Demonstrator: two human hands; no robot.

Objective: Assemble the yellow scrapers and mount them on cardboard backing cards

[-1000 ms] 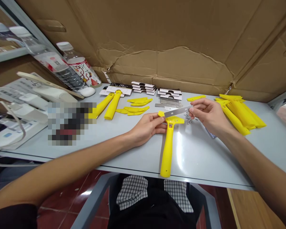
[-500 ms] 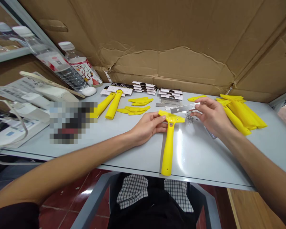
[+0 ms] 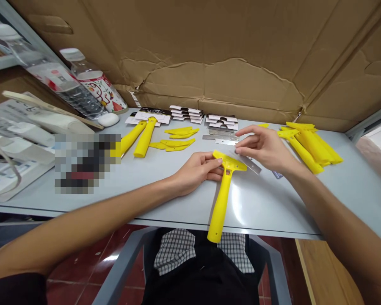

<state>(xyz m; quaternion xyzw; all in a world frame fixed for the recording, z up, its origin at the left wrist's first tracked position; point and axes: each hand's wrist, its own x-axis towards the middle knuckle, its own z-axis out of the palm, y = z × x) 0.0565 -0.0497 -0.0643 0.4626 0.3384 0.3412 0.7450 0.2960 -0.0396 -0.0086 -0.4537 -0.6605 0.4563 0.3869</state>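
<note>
My left hand grips the head of a yellow plastic scraper handle, thumb on top and fingers underneath. The handle hangs toward me past the table's front edge. Just behind its head, my right hand pinches a thin metal blade, which slants down to the right. Part of the blade is hidden by the fingers and the scraper head, so I cannot tell whether the two touch. Beyond my hands lie more metal blades. Yellow blade covers lie to their left.
Several yellow scraper handles are piled at right, and two more lie at left. Folded cards stand at the back against a cardboard wall. Bottles and white boxes crowd the left side.
The blade in my right hand has swung from pointing left to slanting down right, and that hand has moved left and closer to the scraper head. The handle's lower end has tilted slightly left.
</note>
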